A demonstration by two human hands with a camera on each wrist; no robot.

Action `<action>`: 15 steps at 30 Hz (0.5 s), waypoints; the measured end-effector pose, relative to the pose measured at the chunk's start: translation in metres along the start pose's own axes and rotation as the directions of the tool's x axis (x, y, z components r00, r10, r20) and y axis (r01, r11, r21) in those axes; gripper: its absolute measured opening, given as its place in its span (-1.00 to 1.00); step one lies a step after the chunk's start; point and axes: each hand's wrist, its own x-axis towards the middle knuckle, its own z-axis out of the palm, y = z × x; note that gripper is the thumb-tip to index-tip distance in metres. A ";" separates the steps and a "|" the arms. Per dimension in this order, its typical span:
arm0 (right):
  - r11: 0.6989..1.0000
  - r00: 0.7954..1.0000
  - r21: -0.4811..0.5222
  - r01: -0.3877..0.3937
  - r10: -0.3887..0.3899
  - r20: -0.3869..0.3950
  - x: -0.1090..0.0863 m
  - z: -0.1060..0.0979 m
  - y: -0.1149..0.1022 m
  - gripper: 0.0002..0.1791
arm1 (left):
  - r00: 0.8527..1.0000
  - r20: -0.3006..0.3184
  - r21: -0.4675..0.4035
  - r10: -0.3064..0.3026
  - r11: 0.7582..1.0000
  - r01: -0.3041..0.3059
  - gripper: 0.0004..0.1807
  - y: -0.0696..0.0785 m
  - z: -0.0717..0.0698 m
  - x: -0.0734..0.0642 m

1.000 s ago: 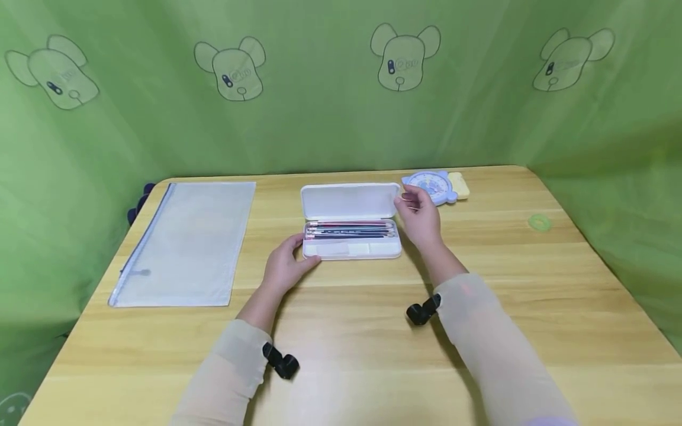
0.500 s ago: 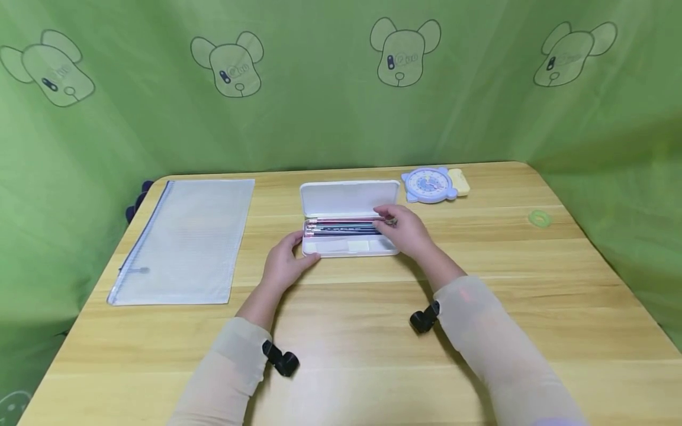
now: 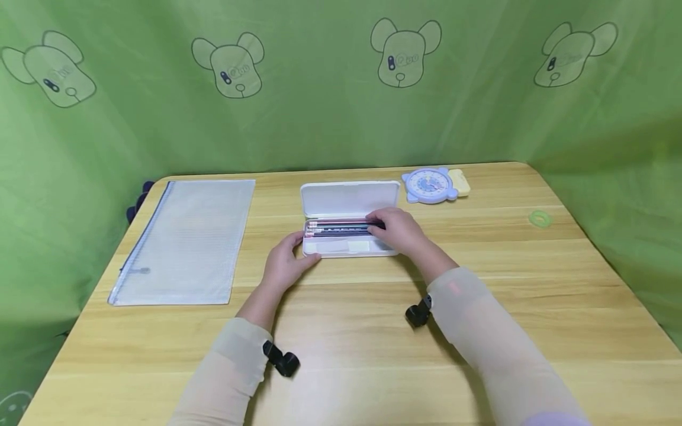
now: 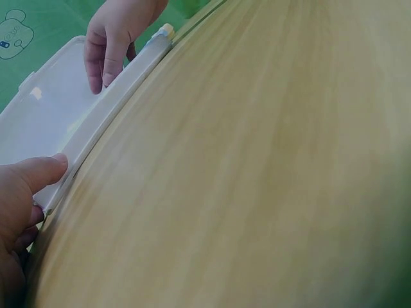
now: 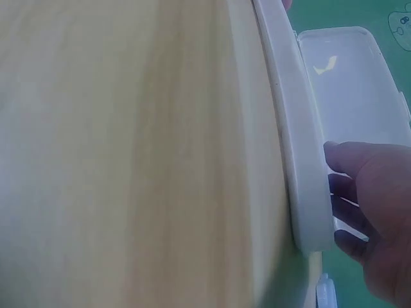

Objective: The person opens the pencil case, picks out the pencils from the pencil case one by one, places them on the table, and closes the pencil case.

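A white pencil case (image 3: pixel 330 247) lies on the table with its lid (image 3: pixel 350 200) raised. Several pencils (image 3: pixel 341 229) lie side by side in its rear part, and small white pieces sit in the front part. My left hand (image 3: pixel 283 266) holds the case's left end, thumb on the front edge and fingers round the side. Inside the case, my right hand (image 3: pixel 399 229) pinches at the pencils' right ends between thumb and fingers. In the right wrist view the case wall (image 5: pixel 292 128) hides those fingertips and the pencils.
A translucent zip pouch (image 3: pixel 186 242) lies flat at the left. Behind the case to the right is a blue toy clock (image 3: pixel 428 185) with a pale yellow block (image 3: pixel 459 183) against it. A green ring (image 3: pixel 540 219) lies far right. Green curtain (image 3: pixel 330 118) surrounds the table.
My right hand has left the lid's right edge and come down to the pencils, then slid slightly left along them. My left hand stays on the case.
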 end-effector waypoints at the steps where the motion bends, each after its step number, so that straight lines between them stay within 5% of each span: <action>1: 1.000 1.000 -0.012 0.001 -0.001 0.004 0.001 0.000 -0.001 -0.64 | 1.000 -0.001 0.001 -0.003 1.000 0.003 -0.21 0.000 0.000 0.000; 15: 0.995 0.999 -0.095 -0.032 0.034 0.020 0.006 0.002 -0.008 -0.70 | 1.000 -0.001 -0.008 -0.013 1.000 0.013 -0.20 0.000 0.001 0.000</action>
